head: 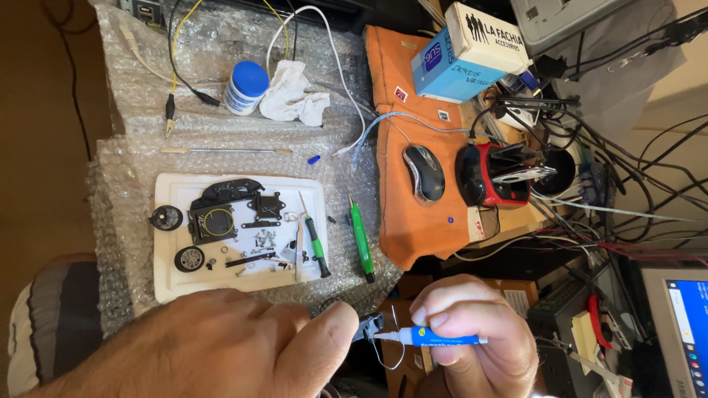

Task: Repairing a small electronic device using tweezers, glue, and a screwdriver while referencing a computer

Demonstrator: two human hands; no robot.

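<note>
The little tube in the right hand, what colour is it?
Blue, with a white nozzle; the tube shows only in the head view.

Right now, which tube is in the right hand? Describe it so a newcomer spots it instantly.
Start at the white tray of small black parts on the bubble wrap, then drop to the two hands at the bottom edge. The right hand pinches a slim blue tube with a white pointed nozzle aimed at the small dark part at the left hand's fingertips. Unlike the green-handled screwdrivers, it is blue and held.
</note>
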